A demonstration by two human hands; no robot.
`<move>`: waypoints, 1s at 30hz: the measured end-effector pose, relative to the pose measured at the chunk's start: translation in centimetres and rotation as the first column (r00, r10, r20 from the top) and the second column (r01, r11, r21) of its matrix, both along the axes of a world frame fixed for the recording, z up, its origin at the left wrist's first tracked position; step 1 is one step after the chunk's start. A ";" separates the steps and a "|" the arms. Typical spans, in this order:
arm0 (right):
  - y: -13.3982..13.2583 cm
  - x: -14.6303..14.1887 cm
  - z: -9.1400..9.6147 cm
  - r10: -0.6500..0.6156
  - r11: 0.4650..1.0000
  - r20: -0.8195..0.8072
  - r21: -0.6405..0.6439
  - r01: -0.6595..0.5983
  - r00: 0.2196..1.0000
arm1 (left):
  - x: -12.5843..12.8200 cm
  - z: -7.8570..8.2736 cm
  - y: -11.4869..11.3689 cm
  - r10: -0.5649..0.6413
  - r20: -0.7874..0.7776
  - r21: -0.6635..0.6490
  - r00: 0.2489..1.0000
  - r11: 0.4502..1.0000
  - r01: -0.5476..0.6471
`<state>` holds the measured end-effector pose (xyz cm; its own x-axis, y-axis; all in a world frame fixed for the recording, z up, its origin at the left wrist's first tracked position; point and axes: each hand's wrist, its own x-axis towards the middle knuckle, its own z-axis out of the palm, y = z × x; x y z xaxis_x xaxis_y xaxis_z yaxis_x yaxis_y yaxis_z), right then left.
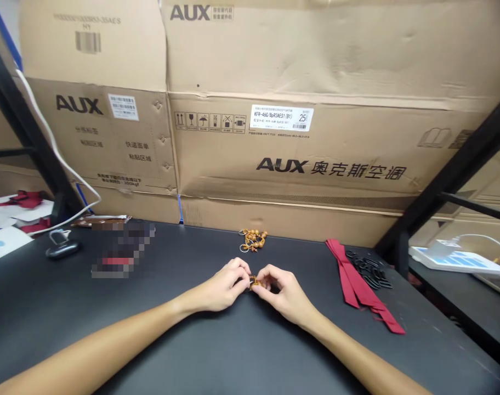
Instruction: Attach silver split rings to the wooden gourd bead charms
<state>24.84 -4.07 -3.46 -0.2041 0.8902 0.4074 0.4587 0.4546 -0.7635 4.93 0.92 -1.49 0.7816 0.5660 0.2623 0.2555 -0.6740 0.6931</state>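
Note:
My left hand [227,285] and my right hand [279,292] meet at the middle of the black table [192,340], fingers pinched together on a small orange bead charm [254,282] held between them. Most of the charm is hidden by my fingertips. A little pile of finished orange bead keyrings [253,240] lies just beyond my hands, near the cardboard boxes.
Red ribbon strips [357,282] and a heap of black rings [369,270] lie to the right. A dark padlock-like object [61,248] and a blurred patch sit at the left. Large AUX cardboard boxes [291,137] wall off the back. A black shelf post [443,181] slants on the right.

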 end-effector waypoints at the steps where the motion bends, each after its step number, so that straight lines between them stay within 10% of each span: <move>1: 0.0 0.0 0.1 0.007 1.000 -0.010 -0.013 -0.008 1.000 | 0.0 0.0 0.0 0.001 0.003 0.000 1.000 1.000 -0.001; 30: 0.0 -0.7 -0.3 -0.072 0.983 0.083 0.172 0.057 0.994 | 0.2 0.1 -0.5 0.000 -0.009 0.055 1.000 0.999 0.000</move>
<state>24.11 -4.09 -3.73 -0.1903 0.8222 0.5365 0.5532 0.5413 -0.6333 5.17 0.44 -1.41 0.7841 0.5511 0.2855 0.2618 -0.7107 0.6529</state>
